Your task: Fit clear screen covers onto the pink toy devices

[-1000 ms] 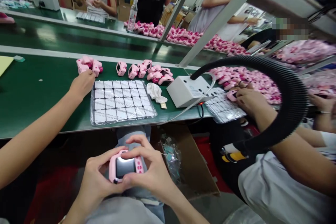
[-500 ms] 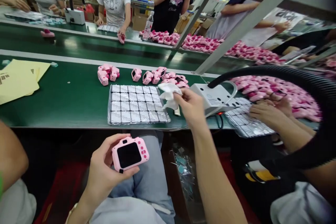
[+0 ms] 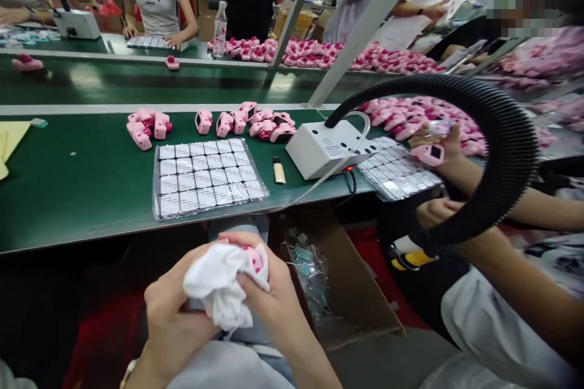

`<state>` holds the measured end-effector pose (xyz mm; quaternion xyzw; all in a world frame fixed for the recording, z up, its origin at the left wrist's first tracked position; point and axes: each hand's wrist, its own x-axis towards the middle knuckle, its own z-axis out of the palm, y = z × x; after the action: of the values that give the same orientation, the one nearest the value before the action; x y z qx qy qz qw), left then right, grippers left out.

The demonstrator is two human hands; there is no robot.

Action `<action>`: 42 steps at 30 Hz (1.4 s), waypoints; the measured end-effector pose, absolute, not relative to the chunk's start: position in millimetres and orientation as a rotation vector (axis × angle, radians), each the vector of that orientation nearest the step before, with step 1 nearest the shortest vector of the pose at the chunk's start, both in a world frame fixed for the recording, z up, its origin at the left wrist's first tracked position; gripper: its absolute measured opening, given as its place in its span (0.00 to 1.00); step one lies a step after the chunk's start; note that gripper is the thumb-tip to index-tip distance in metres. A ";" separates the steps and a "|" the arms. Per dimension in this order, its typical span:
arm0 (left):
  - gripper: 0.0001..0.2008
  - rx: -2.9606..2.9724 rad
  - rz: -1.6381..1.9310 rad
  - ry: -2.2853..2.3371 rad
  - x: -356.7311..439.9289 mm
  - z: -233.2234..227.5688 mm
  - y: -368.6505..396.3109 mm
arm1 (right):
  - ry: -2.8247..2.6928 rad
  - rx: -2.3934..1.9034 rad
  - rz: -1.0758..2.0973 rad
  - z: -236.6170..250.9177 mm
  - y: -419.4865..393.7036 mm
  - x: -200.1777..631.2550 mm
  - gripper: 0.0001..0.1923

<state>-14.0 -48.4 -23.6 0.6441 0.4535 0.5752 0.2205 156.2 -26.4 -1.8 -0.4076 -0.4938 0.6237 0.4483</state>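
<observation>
Cloth [image 3: 212,279], white and crumpled, covers most of a pink camera [image 3: 252,257] that we hold in the head view, in front of the near edge of the green bench [image 3: 82,200]. Our left hand [image 3: 176,310] has its fingers clamped on the camera's left part, which the cloth largely hides from us. Our right hand [image 3: 274,285] wraps the right end, fingers closed on the cloth, with the thumb pressing it against the camera; some darker pink buttons show there.

On the bench before us lies a flat bagged sheet [image 3: 205,176] of white rectangles in clear plastic. Just right of it we see a small tube [image 3: 278,172] with a dark cap, then a white box [image 3: 322,149] carrying a thick black hose [image 3: 511,127] that arches to the right. Behind the sheet sit a cluster of pink cameras [image 3: 140,134] at left and a looser row [image 3: 224,124] reaching almost to the box. To our right, a co-worker's hand [image 3: 449,149] holds another pink camera [image 3: 429,154] over a second bagged sheet [image 3: 395,170]. Below the bench we see an open carton [image 3: 360,273] with clear and teal scraps inside.
</observation>
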 end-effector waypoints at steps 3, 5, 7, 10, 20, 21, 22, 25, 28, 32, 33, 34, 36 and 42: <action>0.21 1.727 1.564 1.331 -11.7 -28.8 -49.2 | -1.233 -1.018 1.621 1.3 -31.6 165.4 0.25; 0.17 1.657 1.560 1.315 -12.5 -37.9 -46.9 | -1.205 -1.015 1.738 -2.8 -30.2 168.3 0.26; 0.16 1.624 1.580 1.273 -13.5 -48.2 -43.3 | -1.166 -1.007 1.762 -9.9 -24.6 165.7 0.35; 0.19 1.580 1.531 1.341 -13.2 -55.3 -41.5 | -1.151 -0.986 1.638 -17.1 -15.4 156.1 0.32; 0.26 1.355 1.587 1.774 -45.9 -46.4 -24.7 | -1.746 -1.571 0.680 1.4 102.3 150.6 0.11; 0.25 1.437 1.613 1.808 -52.3 -45.6 -16.9 | -1.846 -1.578 0.576 8.6 116.6 147.5 0.13; 0.25 1.535 1.639 1.833 -58.3 -43.8 -7.9 | -1.920 -1.533 0.513 16.7 126.0 143.8 0.19; 0.22 1.889 1.689 1.800 -72.5 -32.8 25.6 | -2.108 -1.205 0.658 40.4 127.6 131.3 0.30; 0.19 2.222 1.665 1.620 -80.9 -20.9 66.8 | -2.254 -0.988 0.910 53.2 123.4 117.9 0.26; 0.23 2.298 1.528 1.553 -91.9 -17.2 126.3 | -2.292 -1.195 0.785 55.2 164.4 95.9 0.23; 0.25 2.282 1.455 1.563 -97.0 -17.6 140.4 | -2.333 -1.261 0.734 55.2 181.0 88.7 0.25; 0.26 2.271 1.383 1.576 -103.5 -18.1 153.5 | -2.375 -1.321 0.679 55.0 198.1 80.8 0.26; 0.29 2.274 1.287 1.621 -121.1 -18.1 175.5 | -2.424 -1.435 0.562 54.2 230.5 64.1 0.26; 0.39 2.179 1.160 1.873 -178.4 -22.8 202.7 | -2.367 -1.742 0.191 38.3 286.5 33.7 0.12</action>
<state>-178.4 202.7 -22.8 0.7030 0.6043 0.3744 0.0214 33.7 286.5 38.3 -0.5885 -0.7999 0.0647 0.0981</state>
